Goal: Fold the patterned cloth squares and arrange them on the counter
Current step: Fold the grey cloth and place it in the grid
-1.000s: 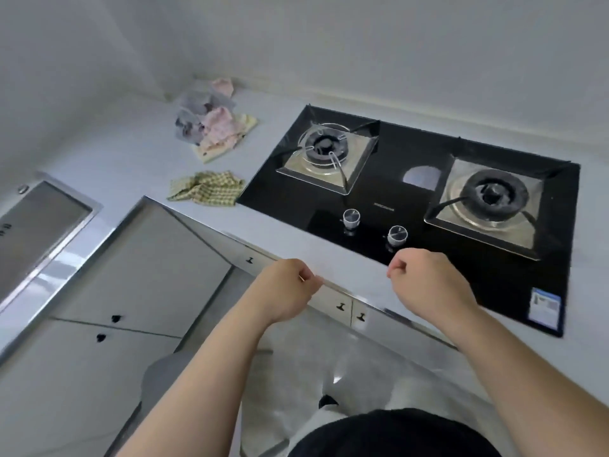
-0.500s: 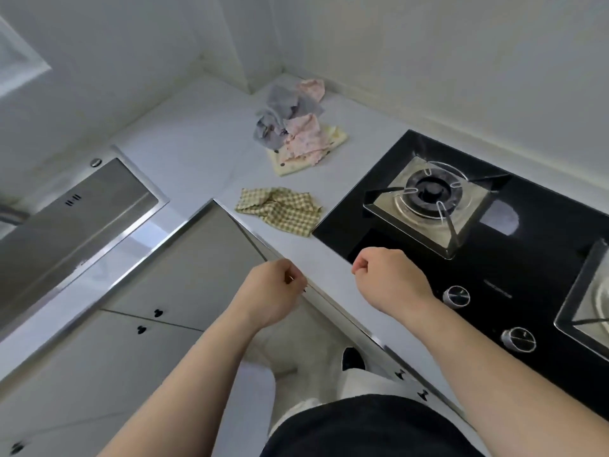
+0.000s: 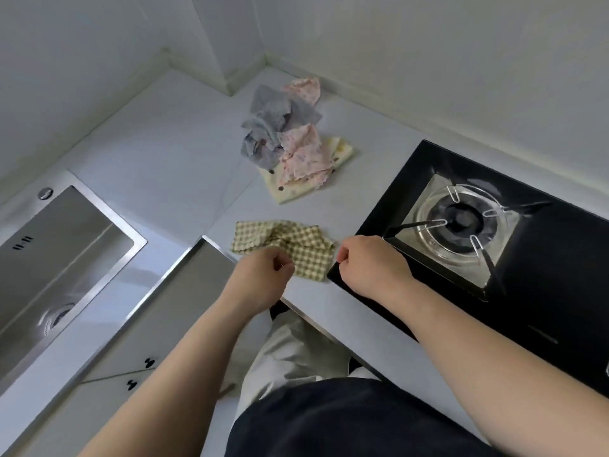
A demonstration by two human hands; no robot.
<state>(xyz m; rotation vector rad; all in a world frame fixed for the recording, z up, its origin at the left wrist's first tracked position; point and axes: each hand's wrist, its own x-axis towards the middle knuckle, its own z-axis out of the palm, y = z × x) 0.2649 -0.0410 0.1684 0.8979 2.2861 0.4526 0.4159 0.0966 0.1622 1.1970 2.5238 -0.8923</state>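
counter (image 3: pixel 158 150): one checked cloth (image 3: pixel 308 248), one pile (image 3: pixel 290 143); left hand (image 3: pixel 263 275), right hand (image 3: pixel 372 265) curled

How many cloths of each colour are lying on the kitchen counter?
Green checked cloth: 1
Grey cloth: 1
Pink spotted: 2, the front pink cloth and the back pink cloth
Cream cloth: 1
Total: 5, though the crumpled heap may hide more.

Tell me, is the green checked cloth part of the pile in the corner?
No, the green checked cloth lies by itself on the counter, with bare counter between it and the pile of cloths.
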